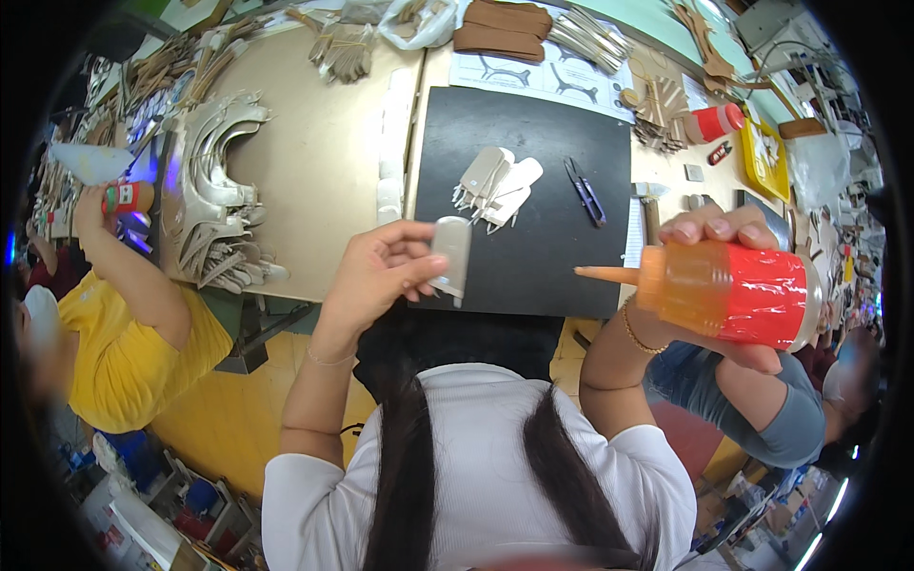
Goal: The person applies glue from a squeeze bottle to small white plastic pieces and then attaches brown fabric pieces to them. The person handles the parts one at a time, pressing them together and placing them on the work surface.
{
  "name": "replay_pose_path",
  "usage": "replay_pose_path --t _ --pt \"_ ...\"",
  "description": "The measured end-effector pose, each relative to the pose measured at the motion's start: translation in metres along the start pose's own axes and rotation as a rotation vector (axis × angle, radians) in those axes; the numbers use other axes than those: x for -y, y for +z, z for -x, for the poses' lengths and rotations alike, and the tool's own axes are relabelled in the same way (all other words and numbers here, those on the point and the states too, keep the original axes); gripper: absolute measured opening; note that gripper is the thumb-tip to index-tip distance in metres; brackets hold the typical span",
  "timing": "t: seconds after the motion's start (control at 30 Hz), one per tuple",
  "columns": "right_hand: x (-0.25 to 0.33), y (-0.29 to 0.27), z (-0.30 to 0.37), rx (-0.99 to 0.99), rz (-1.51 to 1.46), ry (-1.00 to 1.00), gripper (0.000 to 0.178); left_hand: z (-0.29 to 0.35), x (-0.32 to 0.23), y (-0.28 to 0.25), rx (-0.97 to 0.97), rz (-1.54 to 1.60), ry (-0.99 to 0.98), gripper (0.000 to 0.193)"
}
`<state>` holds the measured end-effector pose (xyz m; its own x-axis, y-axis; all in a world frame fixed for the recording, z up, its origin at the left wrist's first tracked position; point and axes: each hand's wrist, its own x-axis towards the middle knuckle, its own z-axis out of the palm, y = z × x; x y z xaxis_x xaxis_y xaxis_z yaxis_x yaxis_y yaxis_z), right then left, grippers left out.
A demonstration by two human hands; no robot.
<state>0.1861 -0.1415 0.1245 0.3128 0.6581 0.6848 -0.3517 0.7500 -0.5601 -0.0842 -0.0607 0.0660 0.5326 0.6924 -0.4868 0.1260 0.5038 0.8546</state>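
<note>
My left hand (386, 271) pinches a pale grey, leather-like tab (451, 249) with a rounded upper end, over the near left part of a black mat (562, 276). In my right hand (721, 231) is a squeeze bottle (769, 297) of amber liquid with a red label. The bottle lies on its side in the grip, its orange nozzle pointing left toward the tab, some way apart from it. Beyond my hands, several similar tabs (487, 174) lie in a loose pile on the mat. A pair of dark thread snips (586, 195) rests right of them.
Stacked brown strips (502, 29), printed sheets (528, 81) and bundled pieces (659, 112) line the mat's far side. A yellow basket (764, 157), a second red bottle (716, 123) and a hammer (651, 205) stand or lie at right. Curved silvery pieces (214, 157) are at left. Co-workers sit on both sides.
</note>
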Motion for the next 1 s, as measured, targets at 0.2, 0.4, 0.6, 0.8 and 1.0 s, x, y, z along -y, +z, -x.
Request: replay_pose_path --t 0.2,0.4,0.6,0.8,1.0 --pt "-0.012 -0.003 0.006 -0.107 -0.040 0.020 0.103 0.006 0.057 -0.051 -0.203 -0.148 -0.164 0.015" --pt "-0.021 0.004 0.007 -0.119 -0.025 0.033 0.104 -0.005 0.072 -0.063 -0.255 -0.200 -0.188 0.014" --pt "-0.013 -0.002 0.007 -0.073 -0.030 0.048 0.103 -0.009 0.070 -0.062 -0.247 -0.267 -0.202 0.014" --pt "-0.015 -0.005 0.008 -0.056 -0.053 0.058 0.102 -0.005 0.070 -0.062 -0.261 -0.240 -0.233 0.015" --pt "-0.013 -0.002 0.008 -0.124 -0.022 0.046 0.102 -0.002 0.055 -0.055 -0.388 -0.735 -0.242 0.021"
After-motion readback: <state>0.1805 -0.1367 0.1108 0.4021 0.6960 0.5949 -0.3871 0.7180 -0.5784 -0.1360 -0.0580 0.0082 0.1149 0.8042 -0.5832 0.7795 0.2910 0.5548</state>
